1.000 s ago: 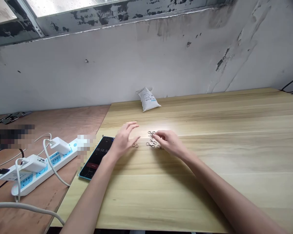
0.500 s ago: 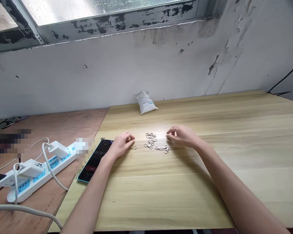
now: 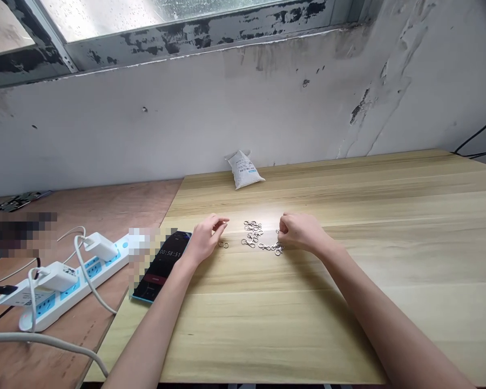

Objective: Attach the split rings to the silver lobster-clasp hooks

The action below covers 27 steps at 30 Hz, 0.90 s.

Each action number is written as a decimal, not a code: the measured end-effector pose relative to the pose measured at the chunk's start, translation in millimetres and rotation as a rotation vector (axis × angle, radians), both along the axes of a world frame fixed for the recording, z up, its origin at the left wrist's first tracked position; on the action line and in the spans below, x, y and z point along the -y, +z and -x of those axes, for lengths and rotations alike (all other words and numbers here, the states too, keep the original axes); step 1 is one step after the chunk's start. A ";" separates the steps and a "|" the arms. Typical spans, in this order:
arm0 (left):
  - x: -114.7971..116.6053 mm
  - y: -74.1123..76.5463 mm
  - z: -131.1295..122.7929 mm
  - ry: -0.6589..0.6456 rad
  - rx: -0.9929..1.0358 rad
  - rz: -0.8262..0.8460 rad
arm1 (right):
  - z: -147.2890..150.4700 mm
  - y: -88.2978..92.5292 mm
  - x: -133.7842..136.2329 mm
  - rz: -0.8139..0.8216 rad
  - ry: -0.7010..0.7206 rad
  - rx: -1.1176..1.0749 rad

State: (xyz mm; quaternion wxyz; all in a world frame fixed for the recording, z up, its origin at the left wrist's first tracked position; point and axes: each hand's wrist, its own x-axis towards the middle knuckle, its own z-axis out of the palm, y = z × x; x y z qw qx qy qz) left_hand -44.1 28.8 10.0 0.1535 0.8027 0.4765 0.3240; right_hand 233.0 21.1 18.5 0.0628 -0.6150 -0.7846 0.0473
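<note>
Small silvery metal clasps with rings (image 3: 253, 235) lie in a loose group on the wooden table, between my two hands. My right hand (image 3: 303, 230) is closed, fingers curled, just right of the group. A bit of a metal clasp (image 3: 277, 232) shows at its fingertips; the rest is hidden by the hand. Below the fingers, more linked clasps (image 3: 272, 247) lie on the wood. My left hand (image 3: 206, 237) hovers at the left of the group, index finger stretched out and thumb apart from it, holding nothing visible. Two thin rings (image 3: 223, 245) lie beside its thumb.
A phone (image 3: 162, 265) showing a timer lies partly under my left forearm. Left of it, a white power strip (image 3: 76, 289) with plugged-in chargers and cables rests on a reddish board. A small white labelled packet (image 3: 245, 170) sits near the wall at the back.
My right hand has curled its fingers down over the small metal piece beside the group. The left hand's fingers have lifted and its index finger has straightened. The view has shifted slightly.
</note>
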 end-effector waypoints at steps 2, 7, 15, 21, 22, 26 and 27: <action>0.0 -1.0 0.1 -0.022 -0.015 -0.011 | 0.2 0.0 0.8 0.025 -0.019 -0.039; -0.2 -3.1 -1.5 -0.011 0.025 0.005 | 0.9 1.2 1.9 0.072 -0.035 -0.145; 9.5 2.6 -13.8 -0.032 0.186 0.175 | -2.2 -9.8 -5.8 0.050 0.092 -0.356; 12.6 1.8 -18.5 -0.015 0.171 0.221 | 4.1 -17.6 -7.7 -0.131 0.269 -0.556; 12.9 1.7 -19.0 -0.012 0.165 0.212 | 9.0 -18.4 -6.1 -0.191 0.293 -0.622; 13.5 0.9 -21.7 -0.032 0.128 0.142 | 33.6 -22.2 5.0 -0.306 0.441 -0.704; 13.4 0.5 -22.3 -0.044 0.118 0.125 | 39.0 -23.4 8.1 -0.334 0.462 -0.689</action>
